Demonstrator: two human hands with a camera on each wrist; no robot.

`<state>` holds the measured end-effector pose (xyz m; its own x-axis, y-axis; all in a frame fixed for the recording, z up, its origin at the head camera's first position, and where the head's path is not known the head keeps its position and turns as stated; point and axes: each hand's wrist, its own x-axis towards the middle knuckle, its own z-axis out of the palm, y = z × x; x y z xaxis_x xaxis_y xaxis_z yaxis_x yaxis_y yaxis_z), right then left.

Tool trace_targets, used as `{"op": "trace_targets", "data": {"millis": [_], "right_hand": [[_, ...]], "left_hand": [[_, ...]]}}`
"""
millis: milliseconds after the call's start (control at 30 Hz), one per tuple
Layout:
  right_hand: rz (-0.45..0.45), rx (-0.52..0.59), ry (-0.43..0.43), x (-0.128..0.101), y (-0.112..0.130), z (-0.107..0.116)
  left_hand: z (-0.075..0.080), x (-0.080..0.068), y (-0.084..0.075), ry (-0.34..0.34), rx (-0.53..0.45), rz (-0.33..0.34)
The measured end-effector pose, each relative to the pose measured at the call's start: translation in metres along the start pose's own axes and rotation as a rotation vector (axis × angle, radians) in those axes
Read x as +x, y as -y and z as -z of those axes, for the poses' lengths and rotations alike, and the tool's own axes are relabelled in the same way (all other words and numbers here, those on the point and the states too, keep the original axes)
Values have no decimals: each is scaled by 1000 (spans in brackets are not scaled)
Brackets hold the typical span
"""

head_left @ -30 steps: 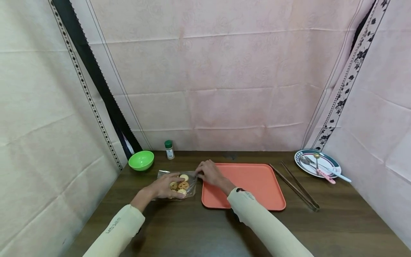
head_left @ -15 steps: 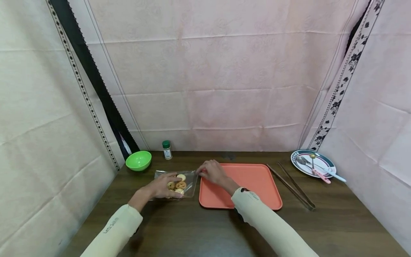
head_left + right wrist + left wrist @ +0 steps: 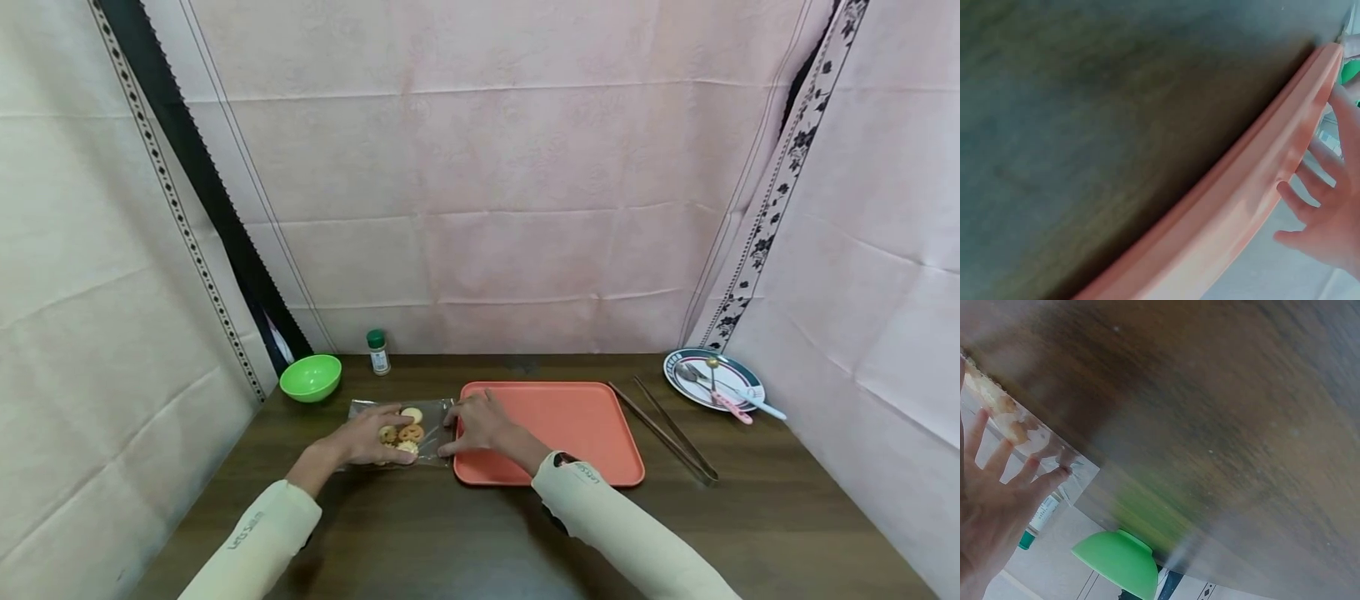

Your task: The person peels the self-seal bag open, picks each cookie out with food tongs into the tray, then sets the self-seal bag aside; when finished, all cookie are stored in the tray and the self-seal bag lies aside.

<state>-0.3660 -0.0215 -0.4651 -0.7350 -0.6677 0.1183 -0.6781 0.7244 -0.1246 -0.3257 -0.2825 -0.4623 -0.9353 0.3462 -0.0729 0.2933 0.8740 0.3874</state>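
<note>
while the wooden table (image 3: 480, 533) fills the lower view, the camera's frame has drifted so that everything sits a little further left than a second ago, and the right hand (image 3: 474, 422) has slid from the far corner of the bag down its right edge toward the near corner. judged from that, the hand is working along the bag's opening side while the bag itself has stayed put between the orange tray (image 3: 585, 417) and the green bowl (image 3: 311, 377).

next in size, the tray lies flat just right of the bag, its left rim under the right wrist. the clear bag of cookies (image 3: 405, 429) lies flat on the table, touching or nearly touching the tray's left edge.

the left hand (image 3: 367, 437) rests flat on the bag, fingers straight and spread over the cookies, pressing it down; the left wrist view shows the fingertips (image 3: 1029, 465) on the plastic. the right hand touches the bag's right edge with fingers extended and loosely spread; whether thumb and finger pinch the plastic cannot be told.

smaller things stand apart: tongs (image 3: 663, 433) right of the tray, a plate (image 3: 742, 383) with spoons at the far right, a small green-capped shaker (image 3: 377, 352) by the bowl.
</note>
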Motion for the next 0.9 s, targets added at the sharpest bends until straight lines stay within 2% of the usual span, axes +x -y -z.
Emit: {"op": "trace_targets", "data": {"millis": [233, 467, 733, 900], "right_hand": [[-29, 29, 28, -9, 3, 0], [34, 92, -64, -20, -4, 10], [52, 233, -147, -55, -40, 43], [-21, 266, -190, -85, -71, 58]], "left_hand": [[1, 0, 0, -7, 14, -1], [1, -2, 2, -10, 10, -6], [0, -1, 1, 0, 11, -12], [0, 0, -2, 7, 19, -11]]}}
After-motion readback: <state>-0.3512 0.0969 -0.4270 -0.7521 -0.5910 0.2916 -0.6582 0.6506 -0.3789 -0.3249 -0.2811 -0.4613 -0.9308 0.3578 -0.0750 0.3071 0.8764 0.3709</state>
